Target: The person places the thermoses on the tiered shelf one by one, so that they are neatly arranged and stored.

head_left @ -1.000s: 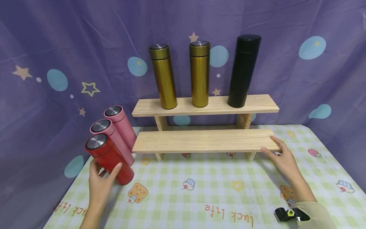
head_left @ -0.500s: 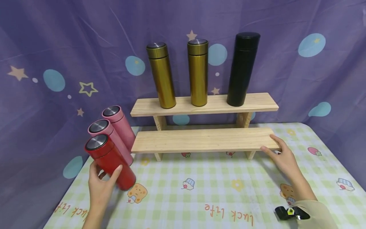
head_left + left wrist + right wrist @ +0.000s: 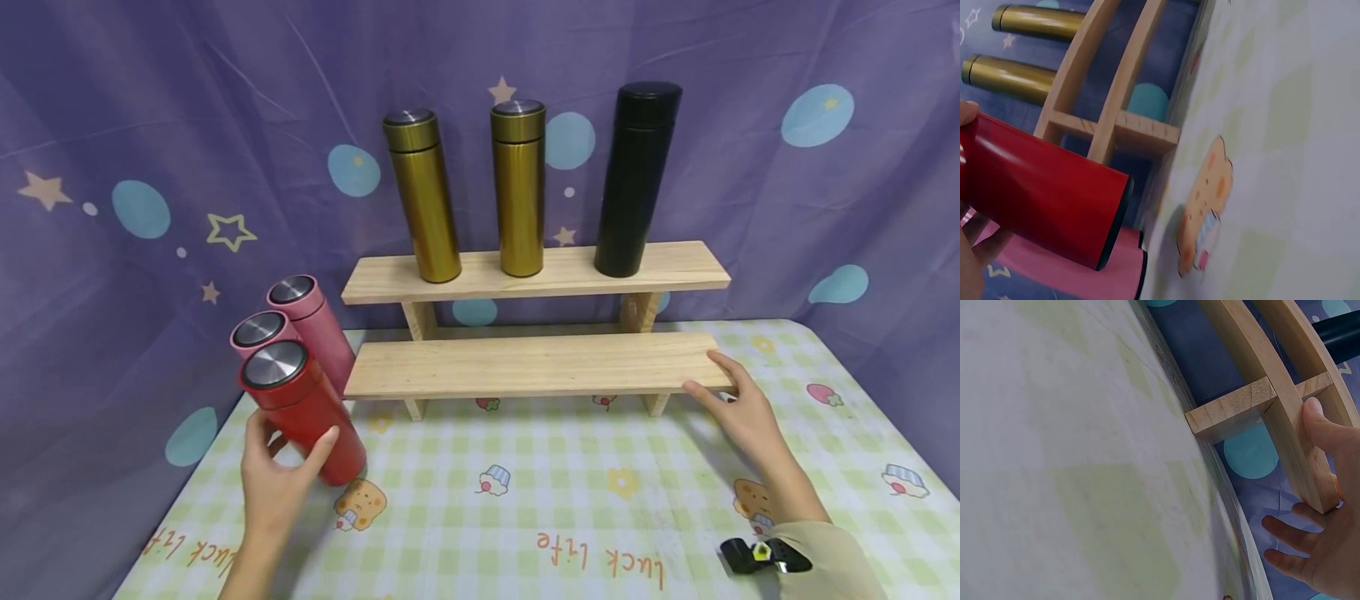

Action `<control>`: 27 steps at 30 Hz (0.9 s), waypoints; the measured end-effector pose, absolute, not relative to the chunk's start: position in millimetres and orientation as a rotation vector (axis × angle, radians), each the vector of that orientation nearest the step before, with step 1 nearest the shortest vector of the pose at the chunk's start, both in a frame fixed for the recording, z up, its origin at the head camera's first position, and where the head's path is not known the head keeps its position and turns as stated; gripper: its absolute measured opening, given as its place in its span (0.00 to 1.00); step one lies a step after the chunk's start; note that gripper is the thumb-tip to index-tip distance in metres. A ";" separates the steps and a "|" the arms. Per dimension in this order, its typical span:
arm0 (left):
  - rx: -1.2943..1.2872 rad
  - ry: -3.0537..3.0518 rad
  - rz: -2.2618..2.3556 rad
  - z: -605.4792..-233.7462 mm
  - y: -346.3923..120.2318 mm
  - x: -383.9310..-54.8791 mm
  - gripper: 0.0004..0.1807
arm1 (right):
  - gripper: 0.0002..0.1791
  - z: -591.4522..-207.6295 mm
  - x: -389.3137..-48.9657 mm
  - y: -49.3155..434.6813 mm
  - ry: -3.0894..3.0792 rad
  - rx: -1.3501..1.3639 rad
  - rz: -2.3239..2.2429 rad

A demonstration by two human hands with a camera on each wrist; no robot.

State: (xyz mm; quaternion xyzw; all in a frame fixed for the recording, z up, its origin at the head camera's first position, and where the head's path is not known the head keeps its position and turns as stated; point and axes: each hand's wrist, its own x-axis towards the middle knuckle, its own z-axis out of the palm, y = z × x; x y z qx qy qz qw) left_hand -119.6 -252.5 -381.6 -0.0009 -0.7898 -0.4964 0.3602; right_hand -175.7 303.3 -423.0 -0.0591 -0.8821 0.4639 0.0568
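My left hand (image 3: 276,492) grips a red thermos (image 3: 318,421) round its lower body, thumb on the right side. In the left wrist view the base of the red thermos (image 3: 1047,187) hangs clear of the cloth. Just behind it stand two pink thermoses, the nearer one (image 3: 258,329) partly hidden and the farther one (image 3: 324,342) beside the rack's left end. My right hand (image 3: 750,421) holds the right end of the lower shelf on a two-tier wooden rack (image 3: 525,367). Its thumb lies on the front edge, as the right wrist view shows, with the other fingers past the end.
On the upper shelf stand two gold thermoses, one left (image 3: 426,204) and one central (image 3: 520,196), with a black thermos (image 3: 637,183) to the right. A green-checked cloth (image 3: 555,467) covers the table. Behind hangs a purple curtain (image 3: 285,100).
The red thermos has risen and moved slightly right in my left hand, covering more of the nearer pink one. My right hand keeps its place on the shelf end.
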 end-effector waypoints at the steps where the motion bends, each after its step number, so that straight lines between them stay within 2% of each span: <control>1: -0.014 -2.038 -1.278 -380.2 -250.6 -119.8 0.37 | 0.48 -422.9 -175.6 303.4 -2.676 -0.177 1.406; 27: -0.206 -2.173 -1.320 -364.7 -194.2 -126.1 0.40 | 0.48 -424.7 -176.4 303.2 -2.697 -0.180 1.385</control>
